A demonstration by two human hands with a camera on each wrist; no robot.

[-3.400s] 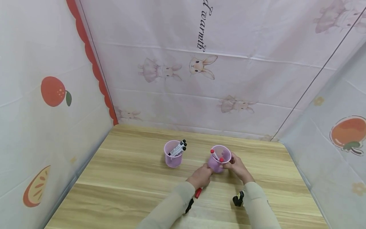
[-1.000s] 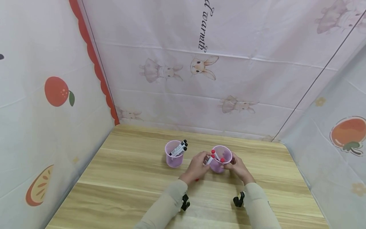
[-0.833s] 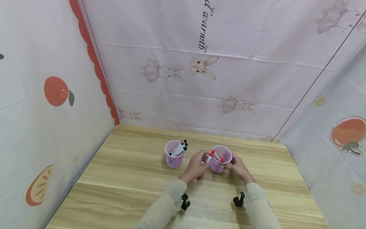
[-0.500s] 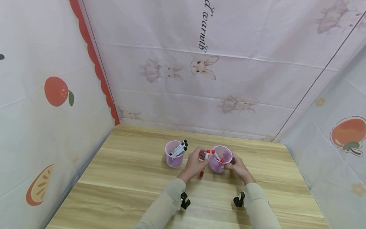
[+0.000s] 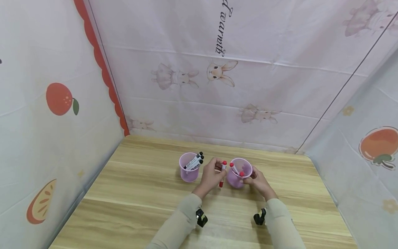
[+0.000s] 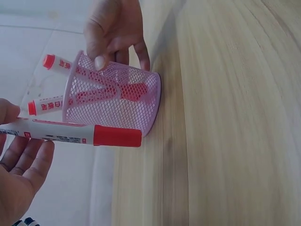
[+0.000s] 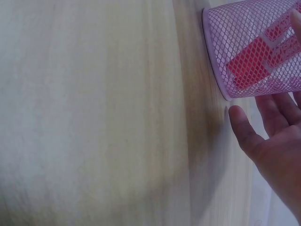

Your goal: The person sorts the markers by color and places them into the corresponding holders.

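In my left hand (image 5: 211,177) I pinch a red whiteboard marker (image 6: 70,133) near its upper end, its large red cap pointing down in the head view. It stands nearly upright just left of a pink mesh pen cup (image 5: 234,181), apart from its rim in the head view. Two red markers (image 6: 49,104) lean inside that cup, their red ends above the rim. My right hand (image 5: 260,183) holds the cup from the right side, thumb on the near wall and fingers behind; the little finger (image 7: 242,125) sticks out beside the base.
A second pink pen cup (image 5: 189,175) with several black-capped markers (image 5: 195,162) stands to the left, close to my left hand. Both cups stand on a wood-grain table (image 5: 140,193), with printed cloth walls (image 5: 186,117) at the back and sides.
My left hand has lifted the red marker from low in front of the right cup and turned it from slanted to nearly upright, shifting slightly left. Right hand and both cups stay put.
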